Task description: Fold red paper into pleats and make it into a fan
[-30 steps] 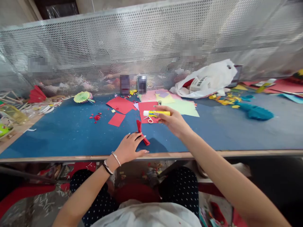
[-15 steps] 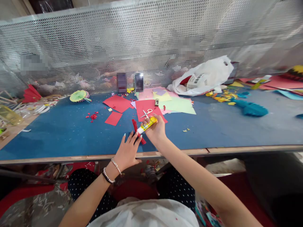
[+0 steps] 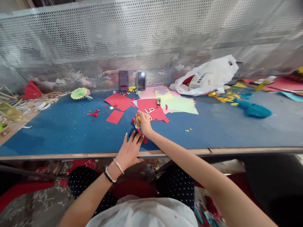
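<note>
My right hand (image 3: 143,124) is closed around a yellow glue stick (image 3: 138,120), its tip down on a folded red paper piece (image 3: 142,136) on the blue table (image 3: 71,129). My left hand (image 3: 129,148) lies with fingers spread, pressing the near end of that red piece close to the table's front edge. White-handled scissors (image 3: 149,111) rest on a red sheet (image 3: 151,109) just beyond my right hand.
Loose red sheets (image 3: 119,102) and pastel papers (image 3: 180,104) lie mid-table. A white plastic bag (image 3: 208,77) sits at the back right, teal paper (image 3: 257,111) further right. A green paper fan (image 3: 79,93) lies back left. Perforated metal screen (image 3: 151,44) walls the far side.
My right hand brought the glue stick from above the red sheet down and left onto the folded red piece. My left hand stayed on that piece.
</note>
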Demonstrator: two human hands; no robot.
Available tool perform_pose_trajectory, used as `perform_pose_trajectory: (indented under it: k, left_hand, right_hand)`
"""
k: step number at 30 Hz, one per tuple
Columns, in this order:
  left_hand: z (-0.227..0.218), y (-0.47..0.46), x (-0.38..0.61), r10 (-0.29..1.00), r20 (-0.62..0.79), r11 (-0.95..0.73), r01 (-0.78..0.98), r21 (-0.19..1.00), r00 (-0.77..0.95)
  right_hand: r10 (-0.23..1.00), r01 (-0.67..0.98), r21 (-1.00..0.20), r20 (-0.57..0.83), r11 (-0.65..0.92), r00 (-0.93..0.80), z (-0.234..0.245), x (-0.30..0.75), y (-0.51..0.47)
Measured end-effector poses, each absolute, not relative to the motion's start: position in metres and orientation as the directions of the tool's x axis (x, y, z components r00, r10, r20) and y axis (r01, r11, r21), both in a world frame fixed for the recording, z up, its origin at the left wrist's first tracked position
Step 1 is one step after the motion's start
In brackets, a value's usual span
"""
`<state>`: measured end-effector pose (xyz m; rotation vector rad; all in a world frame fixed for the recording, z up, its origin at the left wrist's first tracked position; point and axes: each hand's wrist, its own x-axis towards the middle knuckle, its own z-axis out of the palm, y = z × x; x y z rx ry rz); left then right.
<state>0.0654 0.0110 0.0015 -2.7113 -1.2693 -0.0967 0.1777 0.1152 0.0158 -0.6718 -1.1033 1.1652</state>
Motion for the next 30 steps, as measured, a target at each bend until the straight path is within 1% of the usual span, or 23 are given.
perform_pose_trajectory:
  k: [4,8,11,13,16,18,20,21,24,26,30]
  left_hand:
    - [0.001,0.009,0.067,0.757,0.108,-0.630,0.764,-0.140,0.644]
    - [0.000,0.010,0.067,0.762,0.094,-0.625,0.766,-0.149,0.641]
    - [0.000,0.010,0.067,0.762,0.089,-0.626,0.765,-0.151,0.641]
    - [0.001,0.010,0.067,0.757,0.084,-0.632,0.759,-0.160,0.648]
    - [0.000,0.010,0.066,0.752,0.097,-0.634,0.755,-0.166,0.652]
    - [-0.001,0.010,0.066,0.754,0.114,-0.629,0.761,-0.156,0.647]
    - [-0.002,0.010,0.066,0.757,0.123,-0.627,0.766,-0.139,0.642]
    - [-0.002,0.010,0.066,0.758,0.124,-0.627,0.768,-0.132,0.641]
    - [-0.002,0.010,0.067,0.758,0.125,-0.629,0.768,-0.121,0.641]
    - [-0.001,0.010,0.067,0.760,0.126,-0.627,0.770,-0.117,0.638]
    - [-0.001,0.009,0.068,0.760,0.131,-0.628,0.771,-0.105,0.637]
  right_hand:
    - [0.936,-0.469,-0.840,0.344,0.272,-0.073,0.008,0.181,0.125]
    - [0.922,-0.469,-0.844,0.361,0.261,-0.137,0.006,0.181,0.126]
    - [0.934,-0.541,-0.809,0.340,0.230,-0.111,0.014,0.183,0.128]
    - [0.961,-0.628,-0.759,0.268,0.173,-0.060,0.023,0.187,0.132]
    - [0.997,-0.729,-0.683,0.076,0.054,0.002,0.032,0.194,0.138]
    - [0.999,-0.769,-0.639,-0.047,-0.026,0.005,0.034,0.197,0.138]
    - [0.993,-0.785,-0.615,-0.114,-0.075,-0.006,0.033,0.200,0.135]
    - [0.993,-0.783,-0.617,-0.120,-0.084,-0.012,0.032,0.201,0.133]
    - [0.998,-0.742,-0.668,-0.048,-0.054,-0.030,0.026,0.200,0.125]
    - [0.997,-0.688,-0.725,0.045,-0.006,-0.056,0.022,0.198,0.121]
    - [0.961,-0.554,-0.818,0.254,0.155,-0.106,0.013,0.191,0.118]
